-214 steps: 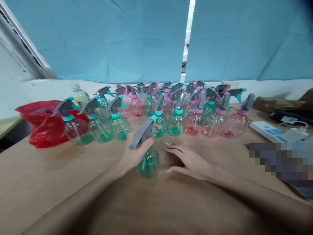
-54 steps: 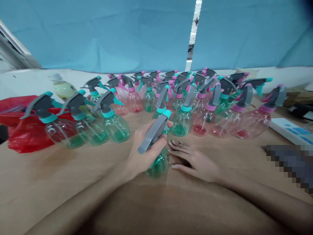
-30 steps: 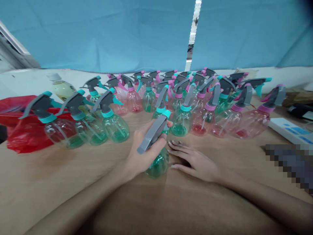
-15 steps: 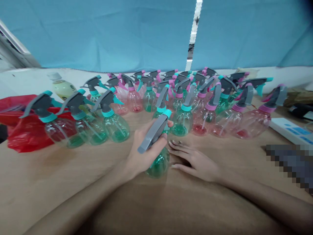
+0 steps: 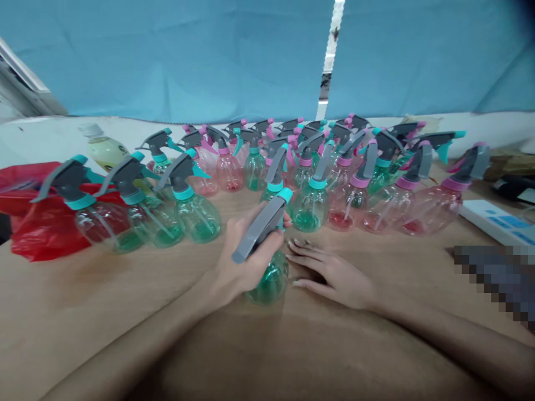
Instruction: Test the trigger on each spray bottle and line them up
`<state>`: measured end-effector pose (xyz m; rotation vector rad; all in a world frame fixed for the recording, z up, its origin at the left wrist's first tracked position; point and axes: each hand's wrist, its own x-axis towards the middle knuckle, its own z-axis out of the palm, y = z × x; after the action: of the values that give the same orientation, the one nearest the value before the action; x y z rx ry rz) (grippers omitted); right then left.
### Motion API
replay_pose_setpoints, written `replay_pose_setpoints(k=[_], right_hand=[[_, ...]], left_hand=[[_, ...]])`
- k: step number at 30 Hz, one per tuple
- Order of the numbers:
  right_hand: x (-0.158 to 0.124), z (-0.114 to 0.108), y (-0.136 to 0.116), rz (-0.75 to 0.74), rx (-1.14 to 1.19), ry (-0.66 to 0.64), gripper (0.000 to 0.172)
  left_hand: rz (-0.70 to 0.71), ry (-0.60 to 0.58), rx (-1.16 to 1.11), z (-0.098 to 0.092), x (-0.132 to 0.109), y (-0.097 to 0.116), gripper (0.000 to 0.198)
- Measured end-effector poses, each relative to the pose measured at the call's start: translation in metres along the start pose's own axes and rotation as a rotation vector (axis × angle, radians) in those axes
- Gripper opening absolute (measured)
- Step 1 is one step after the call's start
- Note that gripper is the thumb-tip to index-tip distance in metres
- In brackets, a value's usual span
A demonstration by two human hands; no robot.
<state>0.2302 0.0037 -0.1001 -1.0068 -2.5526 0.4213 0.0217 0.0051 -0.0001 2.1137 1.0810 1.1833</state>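
My left hand (image 5: 246,259) is wrapped round the neck of a green spray bottle (image 5: 270,284) with a grey head and a turquoise nozzle. This bottle stands on the table, its nozzle pointing away from me; the neck and most of the trigger are hidden by the fingers. Just to the right, my right hand (image 5: 334,275) lies on the tabletop with fingers spread, close to the bottle and holding nothing. Directly behind are another green spray bottle (image 5: 310,211) and a pink spray bottle (image 5: 343,214).
Green spray bottles (image 5: 197,217) stand at the left beside a red plastic bag (image 5: 45,228) and a capped bottle (image 5: 102,147). Many pink and green ones crowd the back. At the right are a white device (image 5: 497,220) and a pixelated dark area. A blue cloth (image 5: 200,61) hangs behind.
The fingers of my left hand by the trigger have shifted slightly, and a bit of turquoise trigger shows beside them. The bottle and my right hand stay in place.
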Motion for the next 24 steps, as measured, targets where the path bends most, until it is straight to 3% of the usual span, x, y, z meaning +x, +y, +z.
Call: replay_pose_setpoints(k=[10,17,24], right_hand=[[0.0,0.0009,0.0007,-0.015,0.032,0.02,0.059],[0.0001,0.0005,-0.0004,-0.015,0.032,0.031,0.059],[0.0002,0.0008,0.0004,-0.006,-0.01,0.001,0.059]], left_hand=[[-0.052,-0.05,-0.034,-0.0038,-0.001,0.0003,0.007],[-0.054,-0.013,-0.029,-0.0014,0.0013,0.0013,0.025],[-0.057,0.027,-0.035,0.0018,0.0009,0.0029,0.025]])
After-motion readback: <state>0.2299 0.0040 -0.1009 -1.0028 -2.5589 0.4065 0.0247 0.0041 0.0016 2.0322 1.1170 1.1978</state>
